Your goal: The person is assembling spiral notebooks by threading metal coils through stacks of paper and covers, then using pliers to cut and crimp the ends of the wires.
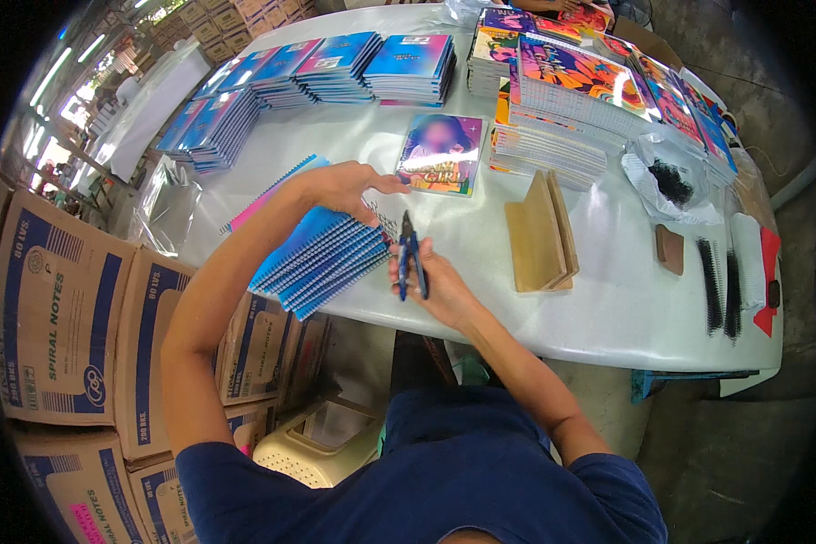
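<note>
My right hand (439, 279) grips a pair of pliers (407, 238) with dark blue handles, its jaws pointing away from me. My left hand (343, 185) is over the far right part of a fanned pile of blue spiral notebooks (322, 258), thumb and fingers apart. Nothing shows between those fingers; whether the thumb touches the pile I cannot tell. The coils of the fanned notebooks face toward me and to the right. Just beyond the left fingertips lies a single notebook (440, 156) with a purple and pink picture cover.
Stacks of blue notebooks (335, 56) line the table's far left side. Colourful notebook stacks (576, 82) stand far right. Nearer are a wooden stand (542, 236), a brown block (669, 249), black coils (709, 286) and a plastic bag (666, 177). Cardboard cartons (63, 308) are piled left, beside a beige stool (313, 453).
</note>
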A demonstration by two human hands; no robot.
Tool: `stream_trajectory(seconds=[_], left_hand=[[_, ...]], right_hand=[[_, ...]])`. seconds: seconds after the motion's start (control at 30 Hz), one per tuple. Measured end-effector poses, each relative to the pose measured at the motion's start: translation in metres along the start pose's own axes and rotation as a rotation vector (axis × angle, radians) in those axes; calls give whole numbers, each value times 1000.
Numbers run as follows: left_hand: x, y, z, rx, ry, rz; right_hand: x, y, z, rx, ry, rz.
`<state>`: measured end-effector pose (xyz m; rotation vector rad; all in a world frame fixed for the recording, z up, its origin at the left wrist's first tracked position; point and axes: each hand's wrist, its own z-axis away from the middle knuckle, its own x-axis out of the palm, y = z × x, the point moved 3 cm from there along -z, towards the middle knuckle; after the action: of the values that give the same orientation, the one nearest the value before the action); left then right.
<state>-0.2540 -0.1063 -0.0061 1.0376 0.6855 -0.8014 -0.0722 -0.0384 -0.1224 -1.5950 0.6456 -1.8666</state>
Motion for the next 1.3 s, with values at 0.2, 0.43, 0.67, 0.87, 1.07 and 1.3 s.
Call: stream_trajectory(seconds=[0.2,0.43,0.67,0.87,1.07,1.3], left_hand=[[1,6,-12,-13,16,92],[-1,14,-15,-26,-46,153],[1,12,-18,-54,-6,189],[0,20,-18,-55,-6,119],[4,13,-21,-60,2,47],[3,16,-20,-41,6,28]], right_hand=[[35,23,-12,232,-58,-208],[49,18,-26,264,-94,-131],[46,20,-38,279,-55,-167],[39,27,-43,323,-232,-330],[48,27,-26,290,-141,-153],[44,28,-35,269,-77,-114]])
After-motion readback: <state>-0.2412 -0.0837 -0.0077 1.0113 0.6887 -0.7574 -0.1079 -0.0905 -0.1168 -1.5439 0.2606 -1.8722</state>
